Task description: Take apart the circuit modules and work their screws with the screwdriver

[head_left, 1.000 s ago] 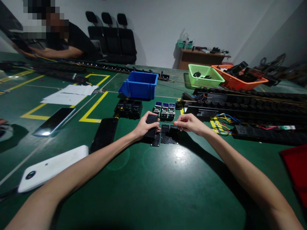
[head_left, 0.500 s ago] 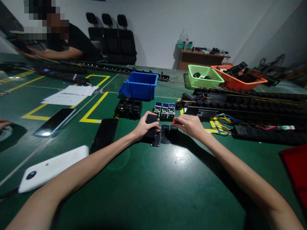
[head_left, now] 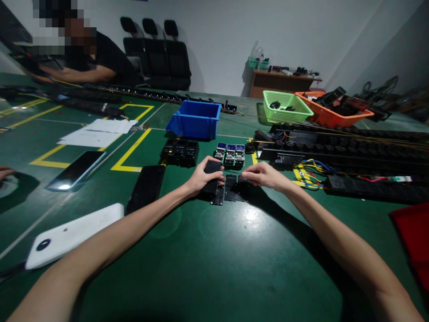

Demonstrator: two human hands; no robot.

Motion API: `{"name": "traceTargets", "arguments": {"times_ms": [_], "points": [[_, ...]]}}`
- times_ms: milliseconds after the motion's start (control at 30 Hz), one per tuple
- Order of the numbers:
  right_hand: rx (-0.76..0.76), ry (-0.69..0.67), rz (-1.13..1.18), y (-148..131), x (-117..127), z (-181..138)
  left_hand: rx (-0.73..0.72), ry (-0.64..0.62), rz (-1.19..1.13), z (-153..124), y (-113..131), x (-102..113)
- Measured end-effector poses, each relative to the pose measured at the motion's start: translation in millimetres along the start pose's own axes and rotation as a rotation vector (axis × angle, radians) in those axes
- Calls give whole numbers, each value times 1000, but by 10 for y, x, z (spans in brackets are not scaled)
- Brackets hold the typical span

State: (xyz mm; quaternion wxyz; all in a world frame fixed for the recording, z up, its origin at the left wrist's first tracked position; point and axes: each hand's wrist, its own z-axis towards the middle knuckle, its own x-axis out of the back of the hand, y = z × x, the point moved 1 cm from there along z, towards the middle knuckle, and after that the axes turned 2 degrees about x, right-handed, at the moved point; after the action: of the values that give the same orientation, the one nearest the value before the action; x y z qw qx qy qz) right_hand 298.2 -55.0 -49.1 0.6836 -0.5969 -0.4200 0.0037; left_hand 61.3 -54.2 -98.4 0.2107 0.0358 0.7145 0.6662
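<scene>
"What is the left hand (head_left: 201, 177) doing?"

"It holds a black block (head_left: 213, 167). The thumb lies over one side and the fingers come round the other. I think it grips that way so the block stays steady."

"And the right hand (head_left: 264, 176)?"

"Its fingertips are close together, just above the right one of three flat black plates (head_left: 230, 190). The gap is narrow. I can't tell if something tiny is in there."

"Where are those plates?"

"Side by side in the middle of the green table (head_left: 214, 268), well away from its far edge. The left one is partly hidden by the block. They lie between the two hands, maybe so both can get to them easily."

"What is just past them?"

"Three little boards (head_left: 230, 156) with blue tops, also in a row. Lining things up like that probably stops them getting mixed up."

"Anything else near?"

"A black case (head_left: 180, 153) is left of the boards, with a blue bin (head_left: 197, 126) behind it, nearer the far edge. A green basket (head_left: 287, 114) and an orange basket (head_left: 348, 120) sit by the far edge on the right. Perhaps they are there to leave the hands some room."
</scene>
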Motion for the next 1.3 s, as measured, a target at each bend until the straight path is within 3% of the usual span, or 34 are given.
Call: {"name": "traceTargets", "arguments": {"times_ms": [100,267,467,633,833,1033,1167,1300], "points": [[70,65,-142,16,-6,12,-10,4,-7,5,-4,2],[323,333,-621,63,-33,-12,-10,0,-19,10,-2,3],[462,355,-932,74,-65,-69,-14,7,-20,10,9,1],[403,317,-793,88,-50,-47,-6,6,-15,4,12,-3],[264,263,-318,66,-37,-6,-7,10,-9,8,10,0],[-2,97,126,-4,-40,19,0,-11,-8,11,-3,6],[51,140,21,15,-34,29,-12,-11,-5,13,-10,8],[246,293,-390,83,-43,31,-20,9,2,17,-9,9]]}}
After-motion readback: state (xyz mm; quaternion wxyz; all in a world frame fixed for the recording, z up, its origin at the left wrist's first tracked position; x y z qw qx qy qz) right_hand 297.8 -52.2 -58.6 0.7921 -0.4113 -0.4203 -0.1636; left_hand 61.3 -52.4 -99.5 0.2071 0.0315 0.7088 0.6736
